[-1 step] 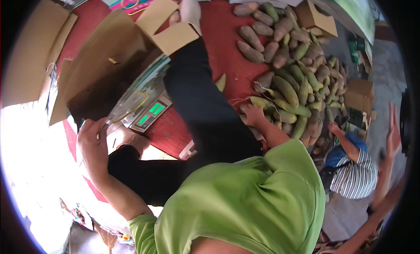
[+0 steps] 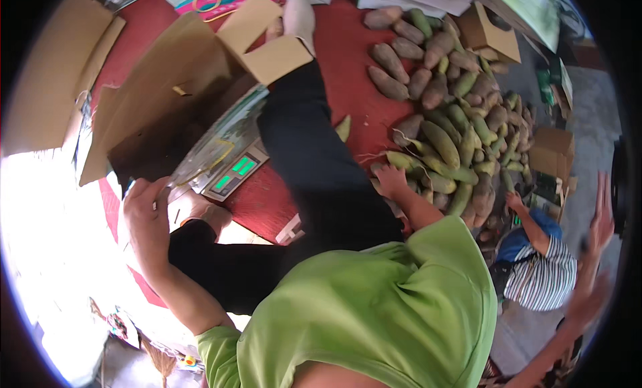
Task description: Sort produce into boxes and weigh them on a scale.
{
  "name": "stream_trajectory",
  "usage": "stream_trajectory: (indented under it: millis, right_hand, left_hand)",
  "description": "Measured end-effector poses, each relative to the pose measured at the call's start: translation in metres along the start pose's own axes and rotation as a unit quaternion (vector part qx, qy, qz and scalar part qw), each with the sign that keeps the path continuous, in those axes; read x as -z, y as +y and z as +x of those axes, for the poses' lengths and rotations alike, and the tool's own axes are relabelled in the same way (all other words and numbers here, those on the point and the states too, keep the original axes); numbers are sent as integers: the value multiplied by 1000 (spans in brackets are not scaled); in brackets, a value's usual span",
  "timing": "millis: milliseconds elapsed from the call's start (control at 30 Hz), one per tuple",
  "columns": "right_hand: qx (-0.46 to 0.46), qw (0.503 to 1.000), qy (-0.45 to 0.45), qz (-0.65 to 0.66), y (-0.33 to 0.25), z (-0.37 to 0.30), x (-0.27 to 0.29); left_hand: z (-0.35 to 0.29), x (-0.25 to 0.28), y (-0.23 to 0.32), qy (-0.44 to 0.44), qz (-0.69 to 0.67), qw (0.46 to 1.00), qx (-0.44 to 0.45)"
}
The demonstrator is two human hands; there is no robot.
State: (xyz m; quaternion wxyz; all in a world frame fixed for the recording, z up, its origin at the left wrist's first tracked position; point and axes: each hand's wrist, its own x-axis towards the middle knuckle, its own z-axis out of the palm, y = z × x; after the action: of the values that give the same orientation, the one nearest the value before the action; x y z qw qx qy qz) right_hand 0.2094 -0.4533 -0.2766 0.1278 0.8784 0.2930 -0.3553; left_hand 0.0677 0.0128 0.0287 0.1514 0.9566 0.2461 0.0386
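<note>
A large brown cardboard box (image 2: 160, 87), its flaps raised, sits on a digital scale (image 2: 224, 187) with a lit green display. At the box's near left corner, my left hand (image 2: 147, 211) is closed, fingers pinched on its edge. To the right, a heap of long green radishes (image 2: 441, 144) and reddish-brown ones (image 2: 388, 84) lies on a red floor covering. My right hand (image 2: 393, 182) curls over a radish at the heap's near left edge; the fingers largely hide it. Just beyond that hand lies a green radish (image 2: 403, 162) with thin trailing roots.
My dark-trousered leg (image 2: 301, 141) stretches between box and heap. Another cardboard box (image 2: 50, 74) stands far left; smaller open boxes (image 2: 491, 37) sit beyond the heap. A person in a striped shirt (image 2: 545, 274) reaches to the heap's right side. Another person's hand (image 2: 602, 214) shows farther right.
The view has shifted slightly, so the boxes and heap sit a little farther right. The other person's forearm at the far right has moved. Both my hands keep their places.
</note>
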Motion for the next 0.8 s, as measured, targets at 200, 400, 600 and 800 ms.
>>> stream_trajectory:
  millis: [200, 400, 600, 800]
  right_hand:
    - [1, 994, -70, -85, -3, 8, -18]
    - [-46, 995, -80, -39, -9, 21, -26]
    - [-53, 996, -64, -16, -3, 22, -14]
    - [-36, 983, 112, 141, 9, 17, 32]
  left_hand:
    - [-2, 0, 1, -1, 0, 1000, 13]
    - [-8, 3, 1, 12, 12, 1000, 23]
    - [-7, 5, -1, 19, 23, 1000, 0]
    - [-8, 5, -3, 25, 29, 999, -8]
